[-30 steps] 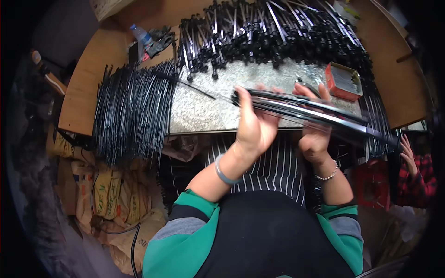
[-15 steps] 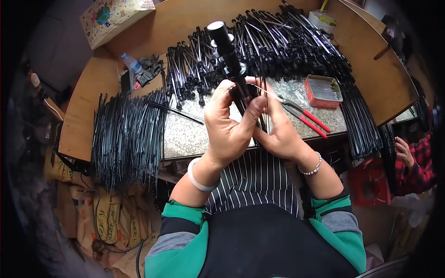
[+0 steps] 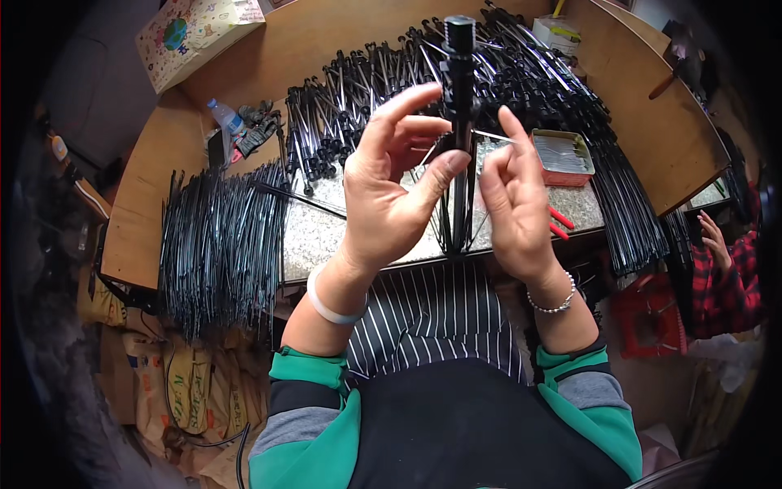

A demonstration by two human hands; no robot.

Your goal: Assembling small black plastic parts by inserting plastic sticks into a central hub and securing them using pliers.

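Note:
A black frame [image 3: 461,90], which looks like a folded umbrella frame with a thick ridged top and thin ribs hanging down, stands upright before me. My left hand [image 3: 395,179] has its thumb pressed to the shaft, with the fingers raised and spread behind it. On the other side is my right hand [image 3: 517,200], its index finger pointing up and the others curled. A thin silver wire [image 3: 493,136] runs from the frame to the right fingers; their grip on it is partly hidden. Red-handled pliers [image 3: 560,222] lie beside the right hand, mostly covered by it.
Many similar frames [image 3: 350,90] are heaped along the back. Thin black ribs [image 3: 220,244] overhang the table's left edge, others [image 3: 627,220] the right. A red tin [image 3: 564,177] holds thin wires. A bottle [image 3: 228,118] stands back left. Another person's hand [image 3: 714,242] shows far right.
The frame has come upright and moved right. My hands have parted: the left fingers have spread, and the right hand has drawn away to the right, now hiding most of the pliers.

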